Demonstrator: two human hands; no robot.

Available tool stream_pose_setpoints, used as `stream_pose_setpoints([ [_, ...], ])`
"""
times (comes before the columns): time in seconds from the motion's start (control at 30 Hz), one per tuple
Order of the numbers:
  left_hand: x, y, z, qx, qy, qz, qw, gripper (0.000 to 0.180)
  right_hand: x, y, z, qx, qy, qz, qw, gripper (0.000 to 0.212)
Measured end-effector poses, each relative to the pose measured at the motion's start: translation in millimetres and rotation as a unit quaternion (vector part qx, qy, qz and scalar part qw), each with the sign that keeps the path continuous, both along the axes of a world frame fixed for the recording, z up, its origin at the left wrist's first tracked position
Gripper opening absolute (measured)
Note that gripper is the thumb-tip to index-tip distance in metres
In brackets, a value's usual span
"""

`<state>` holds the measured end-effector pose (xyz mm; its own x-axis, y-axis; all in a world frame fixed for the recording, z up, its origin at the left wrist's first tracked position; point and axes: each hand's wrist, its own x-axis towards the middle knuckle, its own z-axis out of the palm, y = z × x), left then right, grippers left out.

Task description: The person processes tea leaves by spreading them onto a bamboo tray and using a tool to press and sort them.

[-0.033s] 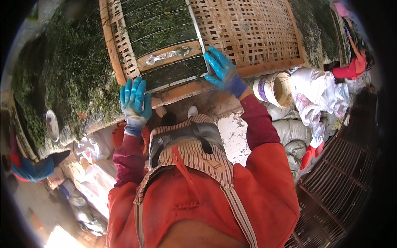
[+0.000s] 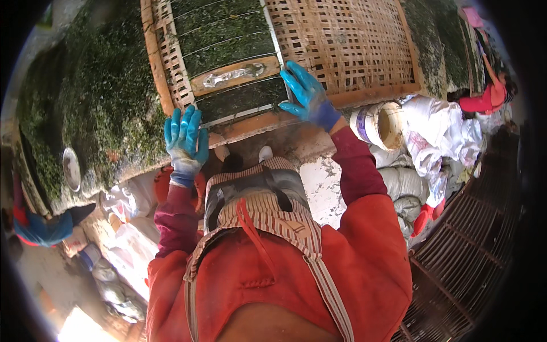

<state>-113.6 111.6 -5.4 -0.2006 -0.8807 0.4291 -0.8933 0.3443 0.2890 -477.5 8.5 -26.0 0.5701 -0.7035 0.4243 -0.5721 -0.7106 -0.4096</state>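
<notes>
A frame of thin pale slats (image 2: 276, 35), with chopped green leafy material (image 2: 228, 48) between them, lies on a woven bamboo tray (image 2: 347, 45). Across its near part runs a wooden bar with a shiny metal handle (image 2: 233, 74). My left hand (image 2: 186, 139), in a blue glove, rests with outstretched fingers at the frame's near left corner. At the near right corner, my right hand (image 2: 310, 98) is gloved too; its fingers are spread and the tips touch or nearly touch the frame's edge. Neither hand is wrapped around anything.
More green material covers the work surface (image 2: 108, 108) on the left, where a small white oval dish (image 2: 71, 169) lies. A white bucket (image 2: 378, 125) and stuffed sacks (image 2: 404, 185) stand right. Metal racks (image 2: 467, 251) are at lower right. Other people (image 2: 484, 102) work at both sides.
</notes>
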Motion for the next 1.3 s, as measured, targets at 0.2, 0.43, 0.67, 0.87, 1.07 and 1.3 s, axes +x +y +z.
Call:
stream_pose_setpoints([
  [0.2,-23.7,0.3,1.4,0.106,-0.104,0.002,0.989,0.060,64.6,-40.8,-4.8,-0.049,0.095,-0.020,0.994,0.097],
  [0.43,-6.0,-4.9,-14.1,0.062,0.124,0.012,0.990,0.043,33.4,-28.0,17.2,0.179,-0.204,0.092,0.958,0.088],
  [0.67,31.1,38.5,-43.2,-0.047,0.390,0.227,0.891,0.039,37.7,-18.1,11.9,-0.082,0.109,0.124,0.983,0.081],
  [0.87,18.5,14.9,-18.9,0.017,0.146,0.133,0.980,0.050,136.5,-33.0,8.4,-0.161,0.068,0.079,0.981,0.079],
  [1.07,14.7,-16.9,-36.8,0.142,-0.041,0.156,0.977,0.055,146.9,-8.2,29.1,-0.088,-0.001,0.120,0.989,0.054],
  [1.3,93.4,-16.2,-51.4,0.157,0.493,0.115,0.848,0.013,155.2,14.6,-6.9,-0.032,0.065,0.171,0.983,0.034],
])
